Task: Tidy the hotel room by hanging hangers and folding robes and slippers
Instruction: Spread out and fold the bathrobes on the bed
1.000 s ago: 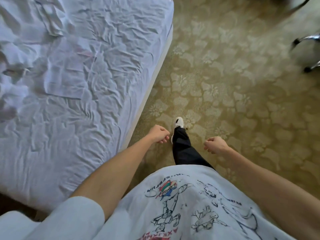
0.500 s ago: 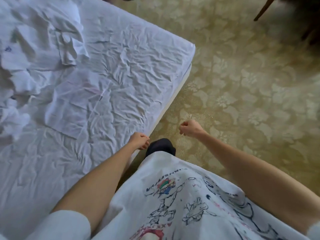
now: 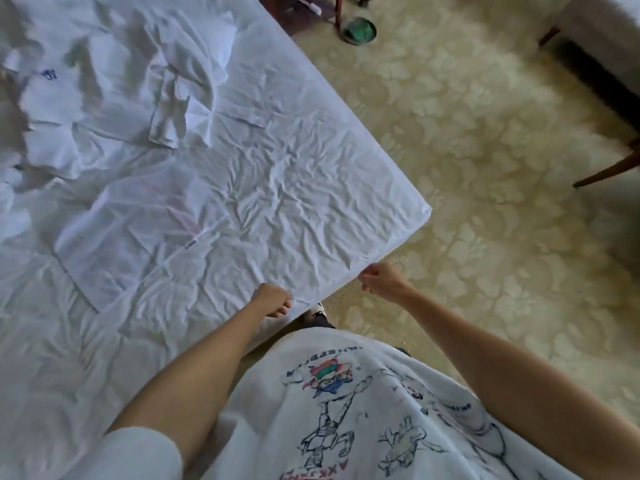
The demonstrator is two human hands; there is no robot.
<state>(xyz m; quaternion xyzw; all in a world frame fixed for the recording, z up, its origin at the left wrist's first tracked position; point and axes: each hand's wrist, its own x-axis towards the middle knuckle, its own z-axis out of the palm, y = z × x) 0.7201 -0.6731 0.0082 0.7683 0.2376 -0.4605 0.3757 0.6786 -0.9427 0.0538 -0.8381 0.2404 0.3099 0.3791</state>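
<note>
A crumpled white robe (image 3: 173, 81) lies on the bed (image 3: 311, 188) at the upper left, its belt or sleeve trailing toward the middle. Nearer me, a flatter white cloth (image 3: 138, 230) is spread on the wrinkled sheet. My left hand (image 3: 272, 301) hangs over the bed's near edge with its fingers loosely curled and nothing in it. My right hand (image 3: 381, 284) hovers just off the edge near the bed's corner, also loosely curled and empty. No hangers or slippers are in sight.
Patterned beige carpet (image 3: 485, 168) covers the floor to the right. A green round object (image 3: 358, 31) sits beside a wooden furniture leg (image 3: 337, 10) at the top. Dark wooden chair legs (image 3: 606, 171) stand at the right edge.
The view has swung left and up, bringing more of the bed and its corner into sight. Both hands have moved from over the carpet to the bed's edge, still empty.
</note>
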